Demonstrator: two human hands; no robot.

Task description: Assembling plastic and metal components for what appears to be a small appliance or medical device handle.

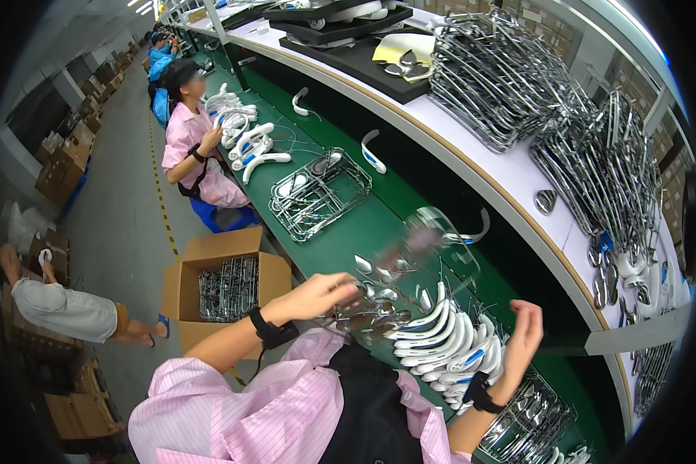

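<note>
My left hand (321,295) reaches over the green bench (329,251) with its fingers closed at the near end of a metal wire frame (425,240). The frame is smeared by motion, with dark flat parts across its middle. Shiny spoon-shaped metal pieces (375,319) lie just beneath that hand. My right hand (526,332) is raised at the right with its fingers loosely bent; nothing shows in it. Between my hands sits a row of white curved handles (433,340) with blue marks. Both my wrists wear black bands.
Wire frames (317,193) lie farther along the bench, others (530,417) near my right forearm. A raised shelf (472,155) carries heaped wire frames (510,77). An open carton (193,247) stands at left. A co-worker (193,147) sits beyond; another person (69,305) is at far left.
</note>
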